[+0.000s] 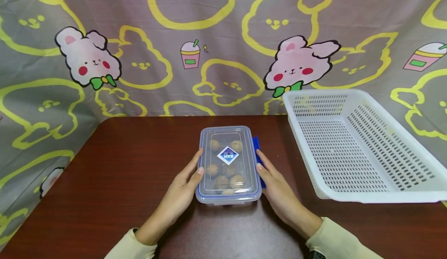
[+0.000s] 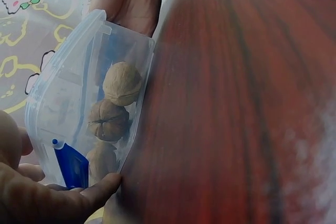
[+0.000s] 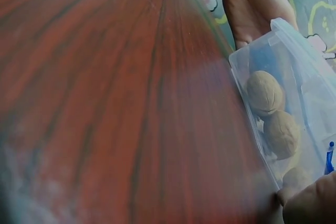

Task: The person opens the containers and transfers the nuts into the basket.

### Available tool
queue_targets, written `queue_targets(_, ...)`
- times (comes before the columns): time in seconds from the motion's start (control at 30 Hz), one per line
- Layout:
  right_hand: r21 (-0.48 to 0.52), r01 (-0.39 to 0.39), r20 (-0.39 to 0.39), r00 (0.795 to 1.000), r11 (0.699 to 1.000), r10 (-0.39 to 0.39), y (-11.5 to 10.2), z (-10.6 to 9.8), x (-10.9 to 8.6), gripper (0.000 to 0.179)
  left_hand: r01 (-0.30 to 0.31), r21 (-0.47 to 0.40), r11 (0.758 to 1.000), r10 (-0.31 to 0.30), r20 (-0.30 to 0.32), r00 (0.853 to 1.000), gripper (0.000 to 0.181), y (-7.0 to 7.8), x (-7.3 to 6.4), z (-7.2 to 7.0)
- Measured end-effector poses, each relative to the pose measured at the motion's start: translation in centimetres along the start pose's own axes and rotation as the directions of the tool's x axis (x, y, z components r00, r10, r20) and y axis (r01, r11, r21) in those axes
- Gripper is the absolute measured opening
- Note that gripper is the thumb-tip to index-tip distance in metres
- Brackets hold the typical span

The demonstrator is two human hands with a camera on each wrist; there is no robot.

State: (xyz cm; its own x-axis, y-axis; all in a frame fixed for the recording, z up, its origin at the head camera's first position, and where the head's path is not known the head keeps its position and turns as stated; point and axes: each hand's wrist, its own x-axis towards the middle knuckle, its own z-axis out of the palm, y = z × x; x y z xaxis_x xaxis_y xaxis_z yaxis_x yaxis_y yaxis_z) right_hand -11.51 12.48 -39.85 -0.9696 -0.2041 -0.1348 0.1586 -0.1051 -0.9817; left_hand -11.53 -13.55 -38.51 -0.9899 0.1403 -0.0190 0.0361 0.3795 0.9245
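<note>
A clear plastic food container (image 1: 223, 134) with a blue-sealed lid lies on the table, several walnuts (image 1: 237, 181) visible through it. My left hand (image 1: 179, 193) grips its left side, thumb by the lid's rim. On the opposite side my right hand (image 1: 279, 193) holds it, fingers at the long wall beside a blue latch flap (image 1: 256, 144) that sticks outward. In the left wrist view another blue latch flap (image 2: 72, 166) shows beside the left fingers (image 2: 100, 190). Walnuts (image 3: 264, 94) also appear through the near wall in the right wrist view. The hands partly hide both long sides.
A white perforated plastic basket (image 1: 307, 166) stands on the right of the dark red wooden table (image 1: 132, 154). A patterned curtain (image 1: 223, 45) hangs behind the table's back edge and along the left.
</note>
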Motion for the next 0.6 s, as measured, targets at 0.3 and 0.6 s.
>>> queue_targets(0.3, -0.173, -0.018, -0.089, 0.996, 0.985, 0.003, -0.6, -0.2, -0.3, 0.054, 0.000, -0.020, 1.000, 0.000, 0.007, 1.000, 0.056, 0.1, -0.1, 0.0)
queue_targets(0.6, -0.301, -0.002, -0.097, 0.995, 0.954, -0.029, -1.1, -0.6, -0.5, 0.053, -0.013, -0.018, 1.000, 0.013, 0.006, 1.000, 0.056, 0.1, -0.1, 0.0)
